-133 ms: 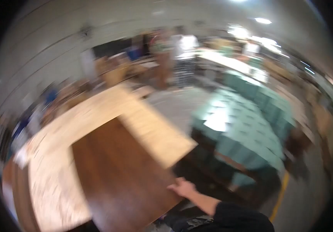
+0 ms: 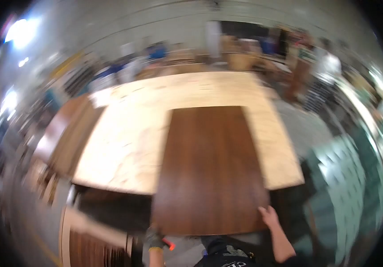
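Observation:
A dark brown wood-grain panel [image 2: 211,169] lies over a larger pale wooden board [image 2: 120,133] and juts past its near edge toward me. My right hand [image 2: 268,216], bare, grips the panel's right edge close to the near corner. At the near left corner is my left hand [image 2: 155,240], in a dark glove with a yellow cuff; its fingers appear closed on the panel but are blurred. A small orange-red object [image 2: 169,244] sticks out beside that hand, its kind too blurred to tell.
A brown stack of panels [image 2: 73,138] stands left of the pale board, with another stack [image 2: 98,244] at the lower left. Teal-covered stacks [image 2: 342,182] are on the right. Farther back at right, a person [image 2: 327,71] stands near a long bright table.
My view has swung left, so the boards sit farther right in the picture. My left hand has come into view at the panel's near left corner; the right stays on its edge.

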Action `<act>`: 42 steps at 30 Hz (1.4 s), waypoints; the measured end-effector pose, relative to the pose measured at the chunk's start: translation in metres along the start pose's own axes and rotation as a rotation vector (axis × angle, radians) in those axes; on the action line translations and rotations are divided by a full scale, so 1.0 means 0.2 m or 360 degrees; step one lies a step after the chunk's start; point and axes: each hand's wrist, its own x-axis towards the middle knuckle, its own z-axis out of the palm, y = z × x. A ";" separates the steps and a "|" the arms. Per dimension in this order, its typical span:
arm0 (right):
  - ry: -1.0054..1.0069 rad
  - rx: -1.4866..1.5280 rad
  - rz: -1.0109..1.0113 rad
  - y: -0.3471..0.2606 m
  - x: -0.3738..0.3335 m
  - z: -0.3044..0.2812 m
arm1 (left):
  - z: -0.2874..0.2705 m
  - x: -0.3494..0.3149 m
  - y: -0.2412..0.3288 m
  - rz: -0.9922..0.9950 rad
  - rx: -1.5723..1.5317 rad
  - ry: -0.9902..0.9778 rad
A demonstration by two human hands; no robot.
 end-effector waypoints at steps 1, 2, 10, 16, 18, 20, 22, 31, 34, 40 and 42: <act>-0.0101 0.0376 0.0094 -0.13 -0.06 -0.04 | -0.04 0.00 -0.09 0.0629 0.0885 0.0187; -0.0182 0.0379 0.0226 0.02 0.05 -0.14 | 0.09 -0.07 0.14 -0.0068 -0.0227 0.0118; -0.0213 0.0099 0.0123 -0.37 0.68 0.02 | -0.24 -0.12 0.45 0.0174 -0.0262 0.0531; -0.0205 -0.0060 -0.0029 -0.48 0.93 0.08 | -0.37 -0.09 0.68 0.0183 -0.0103 0.0416; -0.0106 -0.0317 -0.0215 -0.63 0.83 0.27 | -0.45 -0.08 0.76 0.0241 -0.0642 0.0479; -0.0086 -0.0324 -0.0189 -0.81 0.76 0.42 | -0.53 -0.07 0.85 0.0446 -0.0617 0.0550; -0.0049 -0.0309 -0.0160 -0.90 0.79 0.59 | -0.66 -0.05 0.90 0.0456 -0.0414 0.0803; -0.0504 0.0033 -0.0727 -1.79 0.76 1.81 | -1.54 0.17 0.68 0.0719 -0.0911 0.1266; -0.0411 0.0167 -0.0870 -1.95 0.89 2.42 | -1.97 0.45 0.67 0.0744 -0.1160 0.1536; -0.0669 0.0164 -0.0635 -2.74 0.66 3.48 | -2.94 0.99 1.11 0.1044 -0.1118 0.1392; -0.0727 0.0030 -0.0487 -2.94 0.38 3.95 | -3.29 1.17 1.03 0.0680 -0.0768 0.1650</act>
